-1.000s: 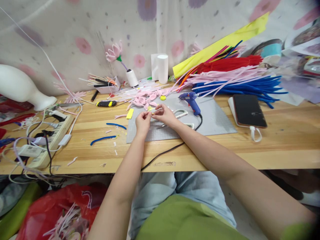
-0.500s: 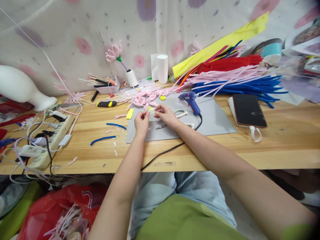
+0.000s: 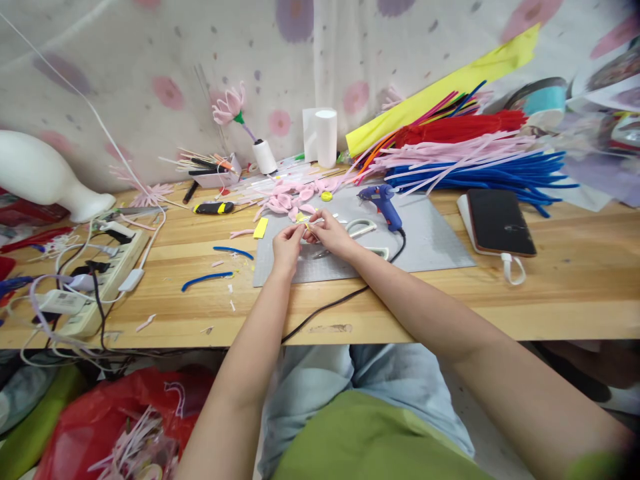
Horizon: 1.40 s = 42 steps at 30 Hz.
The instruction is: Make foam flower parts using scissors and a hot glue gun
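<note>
While a black cable (image 3: 330, 300) snakes across the near side of the desk (image 3: 430, 313), here are the hands, close together over the grey mat (image 3: 430, 243): left hand (image 3: 287, 249) closed in a pinch, right hand (image 3: 331, 235) pinching too, and there, between their fingertips, a small yellow piece (image 3: 307, 227), mostly covered. Pale-handled scissors (image 3: 383, 253) lie partly hidden by the right hand; left of the hands, a yellow rectangle (image 3: 261, 228). Farther back, pink petals (image 3: 285, 200) in a heap, the blue glue gun (image 3: 384, 202) to their right. And at the rear, a pink flower (image 3: 230, 105) leans up from a white holder (image 3: 265, 157), left of a white roll (image 3: 327, 139), with blue stems (image 3: 480, 175) bundled out right.
</note>
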Each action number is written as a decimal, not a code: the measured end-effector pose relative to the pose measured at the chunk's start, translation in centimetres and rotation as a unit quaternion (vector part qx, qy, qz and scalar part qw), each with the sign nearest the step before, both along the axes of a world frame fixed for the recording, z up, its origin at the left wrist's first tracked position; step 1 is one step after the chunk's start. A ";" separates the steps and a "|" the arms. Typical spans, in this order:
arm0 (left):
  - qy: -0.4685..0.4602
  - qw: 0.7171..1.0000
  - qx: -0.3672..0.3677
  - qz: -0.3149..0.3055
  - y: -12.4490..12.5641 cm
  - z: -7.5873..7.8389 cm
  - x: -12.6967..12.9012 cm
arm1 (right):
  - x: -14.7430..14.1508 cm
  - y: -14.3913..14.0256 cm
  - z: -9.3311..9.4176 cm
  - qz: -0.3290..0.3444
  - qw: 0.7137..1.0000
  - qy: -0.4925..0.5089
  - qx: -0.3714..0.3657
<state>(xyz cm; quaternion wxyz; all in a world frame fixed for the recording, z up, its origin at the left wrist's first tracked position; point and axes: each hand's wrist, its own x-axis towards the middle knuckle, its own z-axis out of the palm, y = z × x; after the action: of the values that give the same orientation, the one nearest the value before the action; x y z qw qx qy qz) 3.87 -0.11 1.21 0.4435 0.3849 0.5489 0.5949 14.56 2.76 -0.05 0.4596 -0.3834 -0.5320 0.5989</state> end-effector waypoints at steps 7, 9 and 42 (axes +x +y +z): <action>0.007 0.999 -0.030 -0.028 -0.1 0.1 -0.1 | 0.1 0.0 -0.1 -0.017 1.000 -0.016 0.015; 0.005 0.999 -0.029 -0.025 -0.1 0.1 -0.1 | 0.0 -0.1 -0.2 -0.009 1.000 -0.018 0.010; 0.015 0.999 0.032 0.003 0.8 0.5 -2.6 | 12.8 -0.4 5.0 0.084 0.872 -0.447 0.181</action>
<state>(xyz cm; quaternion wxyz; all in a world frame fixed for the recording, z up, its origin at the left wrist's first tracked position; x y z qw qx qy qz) 1.31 0.73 1.70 0.4210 0.4065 0.5369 0.6077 27.33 2.35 4.96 0.1822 -0.4744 -0.8098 0.2932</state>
